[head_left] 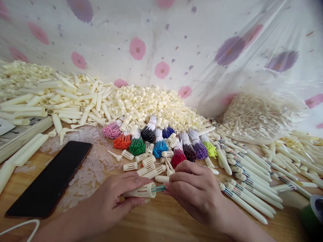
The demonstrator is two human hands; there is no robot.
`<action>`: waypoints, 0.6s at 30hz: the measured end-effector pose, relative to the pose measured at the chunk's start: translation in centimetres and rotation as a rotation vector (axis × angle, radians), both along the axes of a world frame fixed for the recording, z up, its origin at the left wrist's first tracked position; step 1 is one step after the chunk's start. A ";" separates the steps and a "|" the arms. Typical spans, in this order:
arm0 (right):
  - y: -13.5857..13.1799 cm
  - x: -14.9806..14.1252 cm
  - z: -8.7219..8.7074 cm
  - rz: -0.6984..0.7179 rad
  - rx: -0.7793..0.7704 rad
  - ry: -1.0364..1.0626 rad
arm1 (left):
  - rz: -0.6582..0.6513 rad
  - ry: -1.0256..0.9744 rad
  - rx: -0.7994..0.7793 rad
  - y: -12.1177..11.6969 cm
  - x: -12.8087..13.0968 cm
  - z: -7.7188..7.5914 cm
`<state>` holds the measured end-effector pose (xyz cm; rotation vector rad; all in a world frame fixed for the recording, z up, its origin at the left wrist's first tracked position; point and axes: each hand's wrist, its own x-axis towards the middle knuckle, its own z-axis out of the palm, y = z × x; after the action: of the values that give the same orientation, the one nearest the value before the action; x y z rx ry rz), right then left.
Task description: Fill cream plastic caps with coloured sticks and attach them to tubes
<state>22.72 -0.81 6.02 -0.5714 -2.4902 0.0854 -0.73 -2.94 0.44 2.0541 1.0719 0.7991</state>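
My left hand (126, 196) is closed around a cream slotted pen sleeve (142, 191), its round open end facing right. From that opening stick out thin blue-green pen refills (159, 189). The fingers of my right hand (193, 190) pinch the outer ends of these refills, so their tips are hidden. Just beyond my hands lie loose slotted sleeves (130, 166) and a red-tipped bundle of refills (178, 156). More bundles stand behind, among them green (137, 144), light blue (160, 144) and purple (199, 144) ones.
A black phone (50, 181) lies at left beside small clear plastic pieces (88, 168). Heaped slotted sleeves (156, 101) and pen barrels (75, 94) fill the back. Assembled multicolour pens (249, 198) lie right, before a plastic bag of parts (262, 114). A green roll (313, 211) sits at the right edge.
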 end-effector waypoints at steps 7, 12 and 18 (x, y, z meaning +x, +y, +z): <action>0.2 0.2 -0.1 -0.014 0.025 -0.033 | -0.020 -0.002 0.062 0.0 0.2 0.5; 0.5 0.6 0.2 -0.010 0.070 -0.039 | 0.025 0.001 0.002 -0.2 0.1 0.1; 0.5 0.5 0.3 0.007 0.047 -0.037 | -0.002 -0.019 -0.057 0.0 0.2 0.4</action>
<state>23.24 -0.29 6.30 -0.5500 -2.5231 0.0196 -0.49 -2.92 0.82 1.9957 1.0703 0.7769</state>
